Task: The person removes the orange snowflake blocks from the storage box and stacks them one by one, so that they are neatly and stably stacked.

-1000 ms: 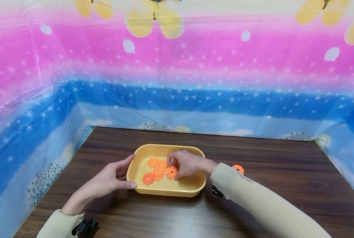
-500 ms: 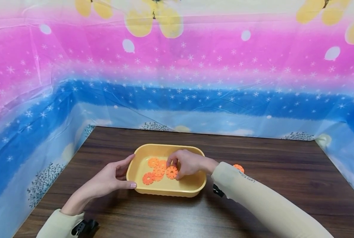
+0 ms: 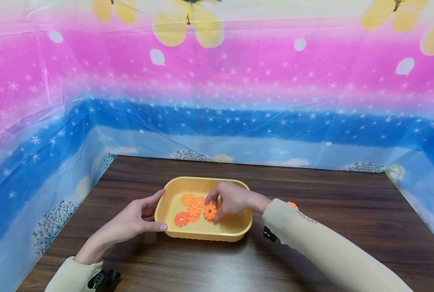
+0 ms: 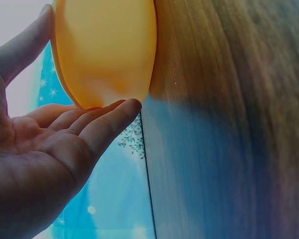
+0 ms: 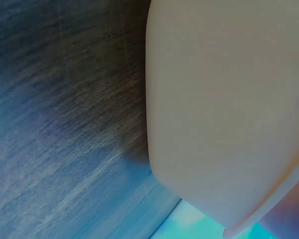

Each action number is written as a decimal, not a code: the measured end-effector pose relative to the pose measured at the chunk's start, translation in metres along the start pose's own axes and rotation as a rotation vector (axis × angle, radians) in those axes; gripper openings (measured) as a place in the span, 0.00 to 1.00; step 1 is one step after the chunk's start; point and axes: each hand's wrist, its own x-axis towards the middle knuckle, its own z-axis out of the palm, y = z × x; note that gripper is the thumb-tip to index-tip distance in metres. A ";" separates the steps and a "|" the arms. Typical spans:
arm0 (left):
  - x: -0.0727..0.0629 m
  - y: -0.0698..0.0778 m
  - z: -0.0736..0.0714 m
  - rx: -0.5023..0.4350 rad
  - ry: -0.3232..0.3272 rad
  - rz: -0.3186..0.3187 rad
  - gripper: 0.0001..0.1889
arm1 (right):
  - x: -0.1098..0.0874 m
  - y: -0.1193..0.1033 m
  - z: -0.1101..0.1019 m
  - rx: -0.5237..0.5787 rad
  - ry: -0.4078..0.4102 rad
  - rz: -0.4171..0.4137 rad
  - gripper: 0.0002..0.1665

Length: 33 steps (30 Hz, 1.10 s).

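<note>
A yellow plastic basin (image 3: 220,235) sits on the table. Its left end is held by my left hand (image 3: 133,219), thumb at the front corner and fingers toward the back. In the left wrist view, the fingers (image 4: 97,124) lie along the end wall of the basin (image 4: 107,55). My right hand (image 3: 231,199) reaches inside, thumb and forefinger pinching the edges of an orange notched disc (image 3: 210,211), an interlocking toy piece. Several similar discs (image 3: 182,219) lie flat and overlapping to its left. The right wrist view shows mostly the basin's outer wall (image 5: 214,99); the fingers are hidden there.
Another orange disc (image 3: 292,205) lies on the dark wooden table (image 3: 330,194) behind the right sleeve (image 3: 297,227), which partly covers it. A printed cloth (image 3: 217,121) hangs behind the table and along its left side.
The right hand and forearm have shifted very slightly to the right, hiding more of the disc on the table. The left hand and the basin stay in place.
</note>
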 end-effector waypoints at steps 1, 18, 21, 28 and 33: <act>0.000 0.000 0.000 -0.005 0.000 0.000 0.55 | -0.001 -0.001 0.000 0.004 0.007 0.002 0.24; -0.001 0.001 0.000 -0.037 -0.012 0.013 0.55 | -0.031 -0.001 -0.006 0.145 0.165 0.013 0.23; -0.001 0.001 0.001 -0.033 -0.009 0.006 0.55 | -0.038 0.000 -0.008 0.140 0.190 0.019 0.23; 0.000 0.000 0.001 -0.023 0.003 -0.004 0.55 | -0.055 0.000 -0.015 0.105 0.258 0.008 0.25; 0.000 0.000 0.001 -0.012 0.003 -0.006 0.54 | -0.068 0.003 -0.019 0.091 0.287 0.032 0.25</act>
